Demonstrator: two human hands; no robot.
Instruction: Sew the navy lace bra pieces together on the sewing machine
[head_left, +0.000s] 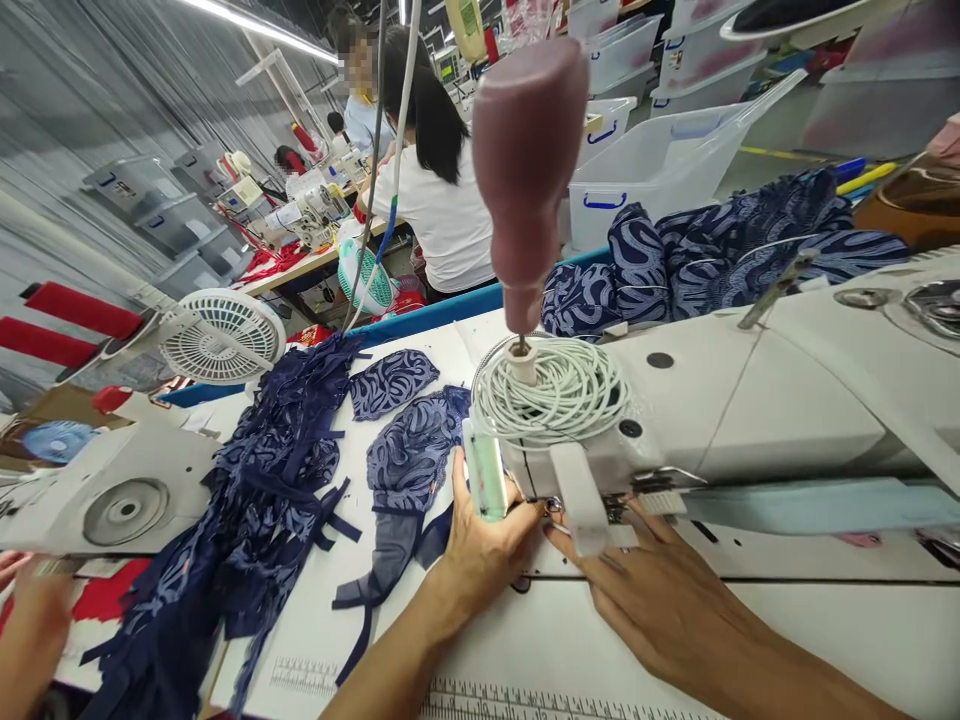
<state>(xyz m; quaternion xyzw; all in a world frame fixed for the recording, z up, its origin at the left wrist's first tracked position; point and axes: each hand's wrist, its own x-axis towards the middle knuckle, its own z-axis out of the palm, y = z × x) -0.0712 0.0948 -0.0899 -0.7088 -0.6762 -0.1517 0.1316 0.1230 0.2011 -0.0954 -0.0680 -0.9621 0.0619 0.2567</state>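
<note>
At the working end of a white sewing machine [720, 370], my left hand [484, 540] has its thumb and forefinger closed near the needle area. What they pinch is too small or hidden to make out. A green-and-white block [486, 475] covers some of its fingers. My right hand [652, 575] reaches in from the other side, one finger pointing at the same spot. A white guard [581, 500] hides other fingers, so its grip is unclear. Left of my left hand lies a navy patterned bra piece [412, 450] with dark straps; a dark strip runs under that hand.
A screwdriver with a dark red handle [529, 170] stands upright by a coil of pale cord [555, 395]. Navy lace pieces [277, 480] heap to the left; bundled navy fabric [705, 260] lies behind the machine. A co-worker's blurred hand [34, 620] shows at left. A ruler [525, 700] runs along the front.
</note>
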